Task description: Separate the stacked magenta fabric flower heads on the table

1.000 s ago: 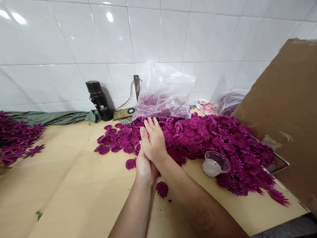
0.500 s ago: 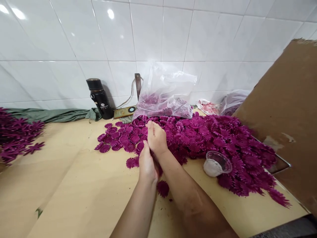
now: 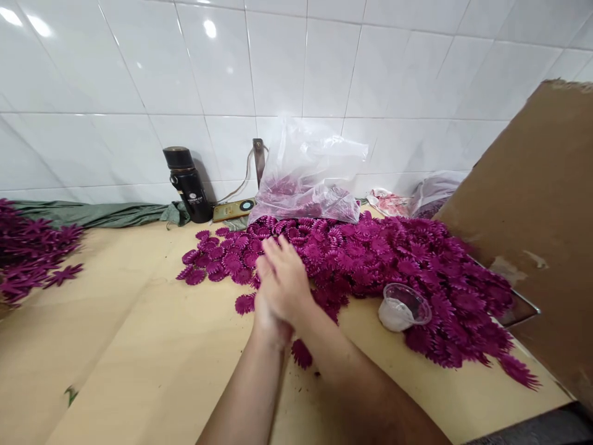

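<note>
My right hand (image 3: 290, 281) lies across my left hand (image 3: 266, 318), palm against palm, with its fingers stretched out and slightly apart. The left hand is mostly covered; the part of its fingers that shows looks straight, and it is somewhat blurred. Whether anything lies between the palms is hidden. Just beyond them spreads a large heap of purple artificial flower pieces (image 3: 370, 253), round with toothed petals. One loose purple flower piece (image 3: 302, 353) rests on the table beside my right forearm. A clear plastic cup (image 3: 403, 307) with whitish contents stands to the right, against the heap.
A clear plastic bag (image 3: 315, 167) holding purple pieces leans at the tiled wall. Left of it are a black bottle (image 3: 188, 185) and a gold-coloured device (image 3: 231, 210). Star-shaped purple pieces (image 3: 37, 253) lie piled far left. A cardboard sheet (image 3: 532, 216) rises at the right.
My right hand has turned flatter over the left, its fingers now extended, and both hands have shifted slightly left and nearer to me. The heap and cup look unchanged.
</note>
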A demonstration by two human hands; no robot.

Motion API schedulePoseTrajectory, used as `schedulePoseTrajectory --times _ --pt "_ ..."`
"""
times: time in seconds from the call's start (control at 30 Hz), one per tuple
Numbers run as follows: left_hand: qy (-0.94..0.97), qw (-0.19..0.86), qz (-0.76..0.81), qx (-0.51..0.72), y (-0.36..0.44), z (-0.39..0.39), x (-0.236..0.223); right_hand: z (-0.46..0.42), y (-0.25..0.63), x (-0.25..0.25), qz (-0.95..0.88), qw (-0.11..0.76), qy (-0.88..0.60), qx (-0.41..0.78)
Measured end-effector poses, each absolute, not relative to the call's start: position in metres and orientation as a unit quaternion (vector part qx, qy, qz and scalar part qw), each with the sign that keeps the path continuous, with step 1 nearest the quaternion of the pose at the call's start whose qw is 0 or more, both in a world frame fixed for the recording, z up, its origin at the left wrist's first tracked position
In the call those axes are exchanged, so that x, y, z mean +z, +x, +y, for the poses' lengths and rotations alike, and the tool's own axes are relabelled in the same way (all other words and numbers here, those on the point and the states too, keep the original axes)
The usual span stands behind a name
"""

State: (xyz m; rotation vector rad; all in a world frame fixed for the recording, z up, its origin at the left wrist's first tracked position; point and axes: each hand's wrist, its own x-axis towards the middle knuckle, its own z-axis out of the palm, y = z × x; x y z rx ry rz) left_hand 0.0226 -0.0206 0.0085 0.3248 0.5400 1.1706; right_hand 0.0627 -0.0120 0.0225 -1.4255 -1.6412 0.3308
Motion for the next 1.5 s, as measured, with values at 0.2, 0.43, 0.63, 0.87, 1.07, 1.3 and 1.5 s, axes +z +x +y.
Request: schedulePoseTrajectory --times 0.2,0.43,0.63,0.87,1.07,1.3,1.5 --pt "0.133 0.779 0.256 0.556 0.041 -0.029 0.022 0.024 0.094 0.031 -0.597 0.555 -0.579 0.013" --pt "0.196 0.755 0.33 0.531 0.045 -0.019 -0.015 0.023 0.108 0.004 -0.576 0.535 -0.618 0.009" --pt "0.168 0.705 0.355 0.591 0.017 -0.004 -0.003 -0.01 0.113 0.017 -0.66 0.539 -0.522 0.034" --pt "0.202 0.684 0.389 0.582 0.009 0.0 -0.006 -0.016 0.111 -0.015 -0.673 0.479 -0.528 0.196" --pt "0.346 0.638 0.409 0.553 0.01 0.005 -0.018 -0.009 0.12 -0.031 -0.609 0.538 -0.512 0.28" --pt "0.434 0.572 0.446 0.535 0.013 0.007 -0.014 -0.013 0.118 -0.029 -0.565 0.583 -0.508 0.287" --pt "0.475 0.505 0.485 0.533 0.018 0.017 -0.014 -0.011 0.118 -0.03 -0.557 0.597 -0.521 0.247"
